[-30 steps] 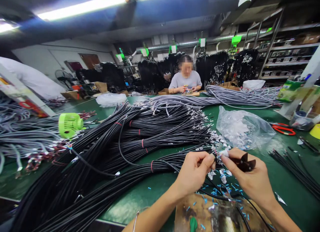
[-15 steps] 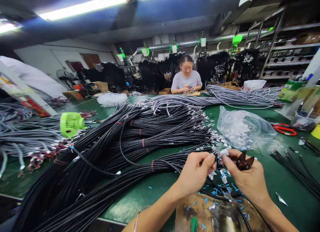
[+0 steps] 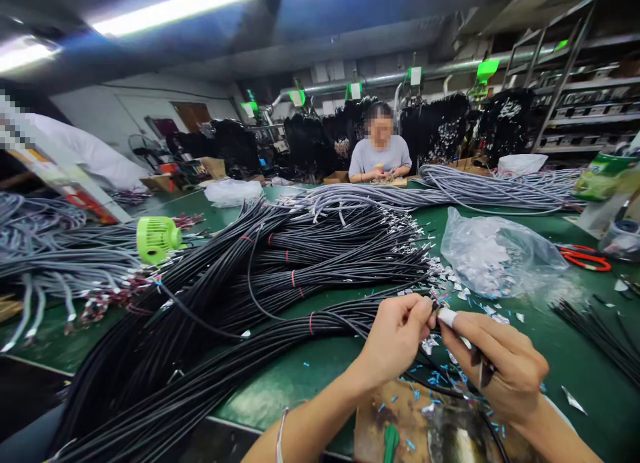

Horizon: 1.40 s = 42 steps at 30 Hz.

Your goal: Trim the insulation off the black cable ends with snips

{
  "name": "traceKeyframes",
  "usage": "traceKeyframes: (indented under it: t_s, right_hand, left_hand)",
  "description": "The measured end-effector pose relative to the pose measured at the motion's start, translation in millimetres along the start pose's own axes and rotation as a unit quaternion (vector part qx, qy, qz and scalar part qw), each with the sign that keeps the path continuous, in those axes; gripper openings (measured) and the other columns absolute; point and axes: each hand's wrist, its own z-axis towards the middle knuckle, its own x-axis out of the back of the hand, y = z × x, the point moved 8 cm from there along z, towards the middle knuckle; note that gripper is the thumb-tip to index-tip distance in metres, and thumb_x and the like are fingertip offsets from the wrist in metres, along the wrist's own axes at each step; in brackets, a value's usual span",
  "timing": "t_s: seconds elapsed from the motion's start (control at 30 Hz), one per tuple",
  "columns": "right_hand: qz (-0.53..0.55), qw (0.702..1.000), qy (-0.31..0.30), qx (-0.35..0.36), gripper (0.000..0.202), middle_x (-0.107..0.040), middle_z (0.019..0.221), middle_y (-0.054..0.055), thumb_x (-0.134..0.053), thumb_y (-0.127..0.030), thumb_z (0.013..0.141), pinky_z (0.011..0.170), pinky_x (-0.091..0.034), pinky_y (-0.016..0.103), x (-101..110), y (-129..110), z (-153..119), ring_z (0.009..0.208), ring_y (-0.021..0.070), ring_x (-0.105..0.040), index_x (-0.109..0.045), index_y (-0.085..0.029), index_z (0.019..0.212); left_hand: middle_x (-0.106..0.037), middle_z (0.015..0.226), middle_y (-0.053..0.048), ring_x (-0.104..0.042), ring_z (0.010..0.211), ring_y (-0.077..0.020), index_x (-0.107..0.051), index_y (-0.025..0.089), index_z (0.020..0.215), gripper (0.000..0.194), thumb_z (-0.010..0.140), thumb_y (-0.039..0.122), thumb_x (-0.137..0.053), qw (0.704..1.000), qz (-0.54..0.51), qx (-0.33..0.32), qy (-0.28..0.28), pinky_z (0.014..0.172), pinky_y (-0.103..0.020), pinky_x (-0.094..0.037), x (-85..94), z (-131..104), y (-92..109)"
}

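My left hand is closed in a pinch on the end of a black cable, just left of my right hand. My right hand has a white covering on one fingertip, which touches the cable end beside my left fingers. A dark tool is held in the right palm, partly hidden by the fingers. Below both hands lies a worn board with a green knob and small blue scraps. Bundles of black cables, tied with red bands, lie to the left.
A clear plastic bag of scraps lies beyond my right hand, with red-handled scissors beside it. Grey cables cross the green table's far side. A green fan stands left. Across the table sits a person.
My right hand has turned, with its back now more upward and the dark tool lower under the fingers. My left hand keeps its pinch. The view has shifted slightly.
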Motion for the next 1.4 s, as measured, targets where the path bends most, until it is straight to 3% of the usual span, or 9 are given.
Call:
traceKeyframes:
  t_s: [0.07, 0.17, 0.23, 0.4, 0.6, 0.83, 1.03, 1.2, 1.4]
  right_hand:
    - [0.038, 0.995, -0.001, -0.091, 0.021, -0.067, 0.068, -0.001, -0.068, -0.008, 0.073, 0.048, -0.049, 0.021, -1.0, 11.3, 4.4, 0.051, 0.0106, -0.059, -0.065, -0.022, 0.088]
    - [0.073, 0.963, 0.031, -0.257, 0.010, -0.060, 0.059, -0.004, -0.066, -0.014, 0.076, 0.040, -0.042, 0.019, 2.4, 32.7, 2.8, 0.043, 0.0081, -0.050, -0.065, -0.022, 0.082]
    - [0.095, 0.950, 0.017, -0.296, 0.007, -0.058, 0.057, -0.005, -0.064, -0.018, 0.077, 0.039, -0.041, 0.019, -0.3, 38.0, 1.8, 0.043, 0.0085, -0.049, -0.065, -0.022, 0.083]
    - [0.129, 0.947, -0.058, -0.287, 0.011, -0.052, 0.055, -0.004, -0.063, -0.021, 0.079, 0.040, -0.037, 0.021, -12.0, 36.6, 2.7, 0.045, 0.0089, -0.044, -0.062, -0.021, 0.068]
    - [0.144, 0.956, -0.038, -0.253, 0.011, -0.057, 0.064, -0.003, -0.063, -0.013, 0.077, 0.048, -0.039, 0.020, -9.2, 27.0, 7.8, 0.054, 0.0092, -0.049, -0.062, -0.021, 0.070]
    - [0.137, 0.954, -0.017, -0.266, 0.009, -0.058, 0.066, -0.004, -0.064, -0.014, 0.077, 0.043, -0.037, 0.019, -5.2, 27.4, 6.0, 0.050, 0.0079, -0.048, -0.063, -0.023, 0.078]
    - [0.138, 0.960, -0.006, -0.245, 0.013, -0.058, 0.065, -0.004, -0.061, -0.010, 0.078, 0.046, -0.039, 0.018, 0.9, 26.2, 10.4, 0.053, 0.0082, -0.050, -0.063, -0.023, 0.077]
    - [0.156, 0.957, -0.031, -0.242, 0.013, -0.054, 0.060, -0.006, -0.062, -0.012, 0.078, 0.038, -0.034, 0.019, -0.7, 26.9, 7.8, 0.041, 0.0062, -0.040, -0.063, -0.023, 0.084]
    - [0.134, 0.964, -0.018, -0.230, 0.013, -0.057, 0.064, -0.004, -0.062, -0.009, 0.075, 0.042, -0.036, 0.019, 2.7, 20.7, 10.9, 0.048, 0.0077, -0.048, -0.063, -0.021, 0.076]
  left_hand:
    - [-0.028, 0.045, 0.009, -0.021, 0.039, -0.0043, -0.041, 0.017, 0.058, 0.045, 0.086, 0.051, -0.046, 1.000, -0.013, -0.008, 0.003, 0.040, -0.020, -0.015, 0.5, 0.1, 2.2]
    - [-0.030, 0.045, 0.009, -0.022, 0.039, -0.0043, -0.045, 0.016, 0.061, 0.043, 0.085, 0.051, -0.047, 1.000, -0.021, -0.009, 0.005, 0.040, -0.020, -0.015, 0.7, -0.2, 3.8]
    - [-0.031, 0.046, 0.009, -0.023, 0.039, -0.0044, -0.046, 0.016, 0.062, 0.042, 0.086, 0.051, -0.047, 1.000, -0.020, -0.008, 0.003, 0.040, -0.020, -0.016, 0.6, -0.5, 4.3]
    - [-0.032, 0.047, 0.008, -0.024, 0.041, -0.0050, -0.046, 0.015, 0.060, 0.042, 0.087, 0.048, -0.047, 1.000, -0.004, -0.021, 0.000, 0.041, -0.020, -0.018, -0.9, -1.2, 5.5]
    - [-0.048, 0.058, 0.002, -0.041, 0.052, -0.0076, -0.054, 0.012, 0.069, 0.028, 0.085, 0.035, -0.055, 0.995, 0.030, -0.073, 0.062, 0.049, -0.019, -0.032, 2.3, -4.9, 6.0]
    - [-0.058, 0.066, -0.001, -0.051, 0.061, -0.0107, -0.060, 0.012, 0.073, 0.016, 0.083, 0.025, -0.059, 0.985, 0.073, -0.120, 0.101, 0.057, -0.020, -0.039, 4.7, -10.5, 11.2]
    - [-0.060, 0.066, -0.002, -0.052, 0.061, -0.0113, -0.062, 0.012, 0.071, 0.014, 0.082, 0.022, -0.060, 0.981, 0.108, -0.132, 0.091, 0.056, -0.020, -0.039, 3.3, -10.8, 16.3]
    - [-0.059, 0.065, -0.002, -0.050, 0.059, -0.0113, -0.062, 0.012, 0.072, 0.016, 0.082, 0.025, -0.060, 0.980, 0.109, -0.134, 0.096, 0.054, -0.021, -0.038, 4.3, -12.2, 15.7]
    - [-0.057, 0.063, -0.001, -0.047, 0.057, -0.0107, -0.062, 0.012, 0.070, 0.017, 0.081, 0.025, -0.060, 0.980, 0.109, -0.138, 0.095, 0.052, -0.021, -0.035, 4.6, -11.4, 17.7]
